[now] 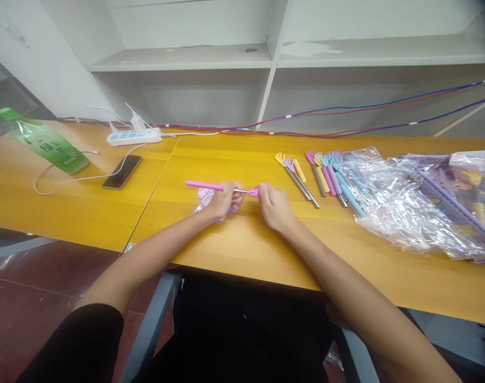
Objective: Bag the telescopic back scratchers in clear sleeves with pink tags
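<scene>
A back scratcher with a pink handle [204, 185] and a thin metal rod lies level between my two hands above the table. My left hand [225, 200] is closed around it where handle meets rod. At the other end, my right hand [273, 205] grips the pink head [253, 192], which the fingers mostly cover. Beneath my left hand are small pink-and-purple printed pieces [205, 197], partly hidden. Right of my hands lie several scratcher parts: a yellow claw head on a metal rod [298, 181], loose handles [330, 180] and blue claw heads [332, 158].
Crumpled clear plastic bags [405, 213] cover the table's right side, beside a purple-edged package [458, 197]. On the left are a green bottle [50, 143], a phone [122, 172] and a white power strip [133, 137]. Cables and white shelves [186, 57] run along the back.
</scene>
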Tool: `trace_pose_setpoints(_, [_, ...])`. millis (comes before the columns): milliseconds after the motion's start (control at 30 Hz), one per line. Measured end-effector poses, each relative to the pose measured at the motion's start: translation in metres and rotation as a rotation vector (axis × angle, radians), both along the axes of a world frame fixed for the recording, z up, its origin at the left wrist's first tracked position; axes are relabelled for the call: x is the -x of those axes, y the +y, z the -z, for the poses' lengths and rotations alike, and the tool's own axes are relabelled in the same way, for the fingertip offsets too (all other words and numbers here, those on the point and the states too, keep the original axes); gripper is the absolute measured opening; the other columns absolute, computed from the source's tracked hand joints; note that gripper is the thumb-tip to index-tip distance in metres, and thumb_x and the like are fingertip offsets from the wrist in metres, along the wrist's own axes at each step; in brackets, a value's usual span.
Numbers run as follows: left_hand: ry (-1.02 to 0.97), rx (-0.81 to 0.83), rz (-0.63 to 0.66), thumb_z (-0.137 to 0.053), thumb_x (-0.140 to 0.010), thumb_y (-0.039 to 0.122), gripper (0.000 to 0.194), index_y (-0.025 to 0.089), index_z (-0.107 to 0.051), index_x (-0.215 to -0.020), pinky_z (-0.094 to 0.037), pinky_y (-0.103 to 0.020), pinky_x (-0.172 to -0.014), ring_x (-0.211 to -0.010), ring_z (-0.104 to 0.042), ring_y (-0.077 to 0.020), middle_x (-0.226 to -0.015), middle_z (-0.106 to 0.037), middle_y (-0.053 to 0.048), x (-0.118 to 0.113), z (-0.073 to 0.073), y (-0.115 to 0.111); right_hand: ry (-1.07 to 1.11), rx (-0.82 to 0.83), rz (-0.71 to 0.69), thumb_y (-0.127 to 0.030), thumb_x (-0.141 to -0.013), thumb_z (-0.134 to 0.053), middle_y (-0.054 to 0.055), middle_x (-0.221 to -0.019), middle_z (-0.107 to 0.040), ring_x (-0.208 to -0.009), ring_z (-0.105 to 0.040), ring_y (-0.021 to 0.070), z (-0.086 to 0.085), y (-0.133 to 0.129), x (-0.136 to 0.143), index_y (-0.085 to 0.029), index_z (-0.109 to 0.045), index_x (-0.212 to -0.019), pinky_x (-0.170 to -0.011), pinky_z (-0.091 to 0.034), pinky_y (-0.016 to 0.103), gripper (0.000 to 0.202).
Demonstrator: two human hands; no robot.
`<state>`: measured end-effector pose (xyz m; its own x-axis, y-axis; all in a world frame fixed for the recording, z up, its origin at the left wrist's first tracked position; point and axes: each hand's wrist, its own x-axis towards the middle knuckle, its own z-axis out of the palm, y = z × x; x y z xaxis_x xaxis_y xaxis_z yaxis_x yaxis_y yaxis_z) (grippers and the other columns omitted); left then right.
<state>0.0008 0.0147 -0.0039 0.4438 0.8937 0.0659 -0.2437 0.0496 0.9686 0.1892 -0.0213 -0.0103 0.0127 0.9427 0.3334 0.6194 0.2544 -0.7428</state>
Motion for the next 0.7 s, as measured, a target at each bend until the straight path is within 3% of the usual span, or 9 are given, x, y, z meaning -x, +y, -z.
trace_pose_setpoints(133, [0.027, 0.017, -0.012, -0.057, -0.099, 0.062, 0.066, 0.024, -0.024, -0.058, -0.027, -0.028, -0.048, -0.044, -0.032, -0.0096, -0.051, -0.026, 0.005, -0.005, -0.001, -0.008, 0.002, -0.008, -0.002, -0.073, -0.11, -0.021, 0.005, -0.068, -0.059, -0.065, -0.056, 0.0251, 0.001, -0.007, 0.013, -0.028, -0.053, -0.083, -0.067, -0.037, 0.038, 0.061])
trace_pose_setpoints(433, [0.054, -0.035, 0.033, -0.055, -0.098, 0.062, 0.063, 0.026, -0.023, -0.058, -0.027, -0.029, -0.047, -0.044, -0.029, -0.0106, -0.05, -0.024, 0.005, -0.002, -0.004, -0.01, -0.032, 0.01, -0.026, -0.073, -0.11, -0.019, 0.007, -0.073, -0.06, -0.068, -0.056, 0.0269, 0.0, -0.014, 0.02, -0.028, -0.051, -0.087, -0.069, -0.035, 0.039, 0.06])
trace_pose_setpoints(567, [0.068, -0.059, 0.061, -0.056, -0.098, 0.072, 0.07, 0.025, -0.027, -0.055, -0.032, -0.029, -0.051, -0.046, -0.033, -0.0112, -0.052, -0.027, 0.004, 0.001, -0.011, -0.015, 0.006, -0.012, -0.114, -0.072, -0.111, -0.026, 0.006, -0.078, -0.062, -0.072, -0.056, 0.0248, -0.016, -0.015, 0.01, -0.028, -0.053, -0.091, -0.072, -0.04, 0.038, 0.055])
trace_pose_setpoints(700, [0.116, -0.082, 0.124, -0.059, -0.096, 0.074, 0.071, 0.023, -0.037, -0.053, -0.031, -0.03, -0.051, -0.047, -0.033, -0.0107, -0.051, -0.034, 0.003, 0.005, -0.007, -0.013, 0.027, -0.048, -0.118, -0.077, -0.107, -0.038, 0.004, -0.077, -0.061, -0.072, -0.055, 0.0219, -0.022, -0.008, -0.014, -0.027, -0.053, -0.089, -0.071, -0.041, 0.036, 0.055])
